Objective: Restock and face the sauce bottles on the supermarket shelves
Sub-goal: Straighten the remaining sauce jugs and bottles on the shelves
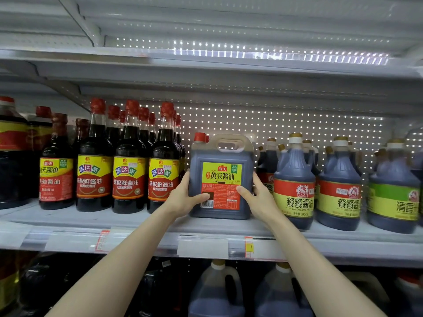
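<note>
A square soy sauce jug (221, 156) with a red cap, a built-in handle and a yellow-and-red label stands upright on the white shelf (146, 223), label facing me. My left hand (185, 195) grips its left side with the thumb on the label's lower left. My right hand (256, 195) grips its right side, thumb on the label's lower right. Tall red-capped soy sauce bottles (129, 170) stand in rows just left of the jug. Round-bellied bottles with gold caps (294, 179) stand just to its right.
A larger dark bottle (11, 156) stands at the far left. Green-labelled bottles (393, 191) stand at the far right. Price tags (202, 248) line the shelf's front edge. Big handled jugs (217, 291) sit on the shelf below. Another shelf (206, 65) hangs overhead.
</note>
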Demonstrator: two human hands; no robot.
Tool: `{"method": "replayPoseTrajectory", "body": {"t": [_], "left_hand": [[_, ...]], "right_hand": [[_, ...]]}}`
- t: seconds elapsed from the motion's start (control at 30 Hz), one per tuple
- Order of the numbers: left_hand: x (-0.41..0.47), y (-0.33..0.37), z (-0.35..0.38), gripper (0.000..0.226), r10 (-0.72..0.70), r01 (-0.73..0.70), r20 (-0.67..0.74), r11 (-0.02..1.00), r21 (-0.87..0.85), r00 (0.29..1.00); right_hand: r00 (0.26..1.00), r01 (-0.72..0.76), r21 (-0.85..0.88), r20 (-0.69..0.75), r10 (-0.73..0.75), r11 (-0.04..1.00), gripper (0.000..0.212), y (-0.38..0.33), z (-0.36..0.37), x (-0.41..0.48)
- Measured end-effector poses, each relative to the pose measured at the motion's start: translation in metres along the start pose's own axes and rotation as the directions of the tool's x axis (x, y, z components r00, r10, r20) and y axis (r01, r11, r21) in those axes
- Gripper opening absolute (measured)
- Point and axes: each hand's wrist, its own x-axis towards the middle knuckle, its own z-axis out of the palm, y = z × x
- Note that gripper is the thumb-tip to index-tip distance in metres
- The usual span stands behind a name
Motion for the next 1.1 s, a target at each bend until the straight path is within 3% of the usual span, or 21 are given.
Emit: {"method": "replayPoseTrajectory", "body": {"t": [0.5,0.77,1.1], "left_hand": [[0.0044,-0.0031,0.0064,0.083,0.03,-0.028,-0.051,0.998,0.049,0.998],[0.0039,-0.0021,0.0048,0.078,0.028,-0.028,-0.024,1.0,0.005,0.999],[0.0033,-0.0031,0.0086,0.082,0.048,-0.035,-0.087,0.989,0.141,0.995]], "right_hand": [[0.998,-0.057,-0.024,-0.001,0.057,0.998,0.07,0.0025,0.0022,0.0054],[0.999,-0.02,-0.048,-0.045,0.018,0.999,0.067,0.0015,0.0038,0.0012],[0.999,-0.037,0.008,-0.007,0.037,0.999,0.07,0.0064,0.0025,0.0057]]}}
